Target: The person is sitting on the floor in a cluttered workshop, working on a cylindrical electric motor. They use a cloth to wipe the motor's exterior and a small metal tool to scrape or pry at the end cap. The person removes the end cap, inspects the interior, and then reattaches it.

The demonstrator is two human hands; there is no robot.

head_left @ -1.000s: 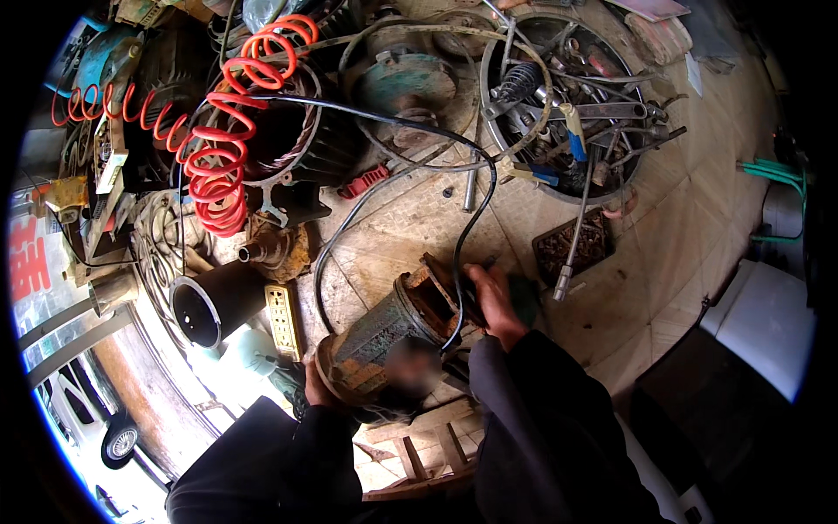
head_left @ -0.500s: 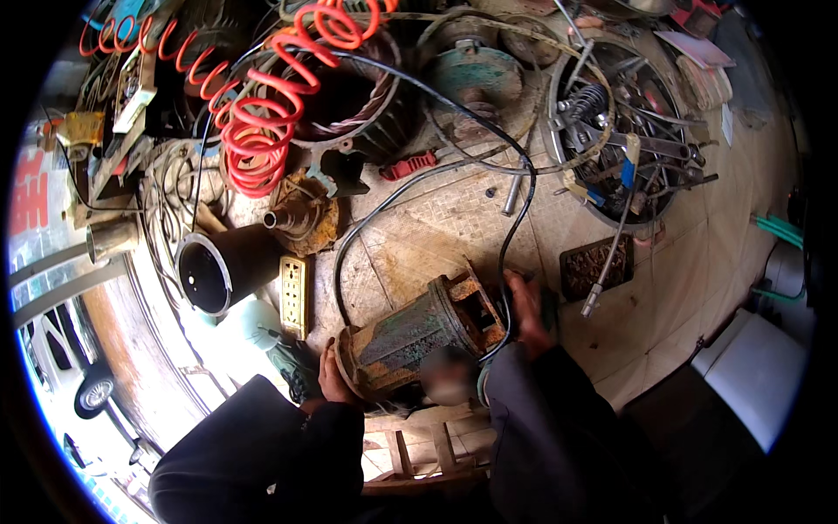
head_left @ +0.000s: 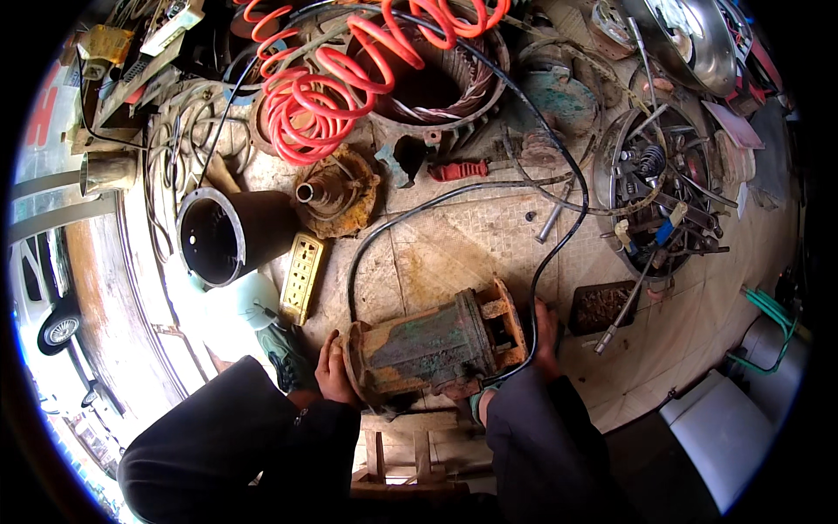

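A rusty, green-flaked cylindrical pump body lies sideways low in front of me, with a black cable looping from it. My left hand grips its left rim, fingers curled round the flange. My right hand is at the bracketed right end, partly hidden behind it and the cable, apparently holding it; its grip is unclear. A yellow power strip lies beyond my left hand, beside a black hollow cylinder and a rusty flanged part.
Red coiled hose and a large motor housing crowd the back. A round tray of wrenches and a small tray of bits lie right. A light-coloured chest is at lower right, a glass doorway left, a wooden stool below.
The view has shifted, so the clutter appears higher and farther right. The pump body has swung nearer to horizontal, both hands staying on it, and now sits slightly farther right in the picture.
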